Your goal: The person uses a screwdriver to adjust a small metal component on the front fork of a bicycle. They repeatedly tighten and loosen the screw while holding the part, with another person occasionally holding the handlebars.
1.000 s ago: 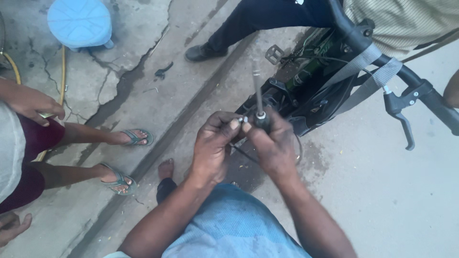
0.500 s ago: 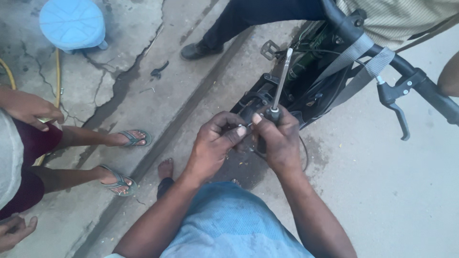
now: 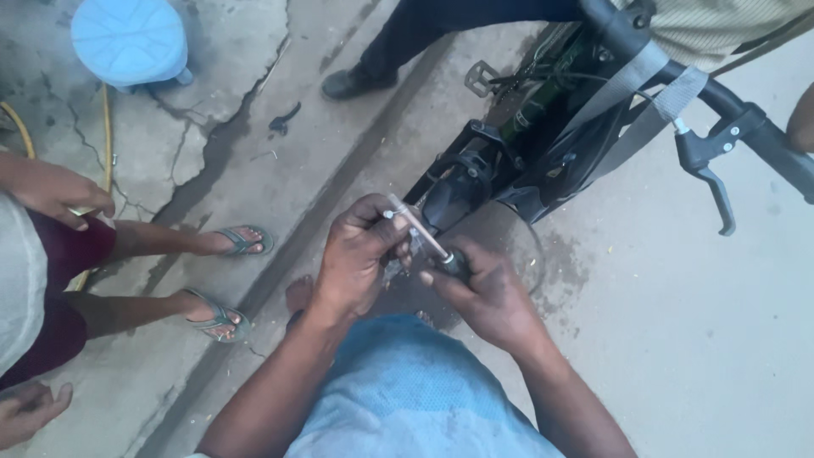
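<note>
Directly ahead of the left hand (image 3: 356, 263) and right hand (image 3: 479, 293), the black bicycle frame (image 3: 509, 161) is blocking forward passage, its handlebar (image 3: 738, 119) and brake lever (image 3: 712, 182) overhanging the right side. Grey straps (image 3: 632, 93) are crossing the frame above. A standing person's black shoe (image 3: 356, 82) is closing the upper gap. To the left, two sandalled feet (image 3: 225, 280) are occupying the cracked concrete (image 3: 212, 144). Bare pavement (image 3: 678, 339) is lying open at the lower right.
</note>
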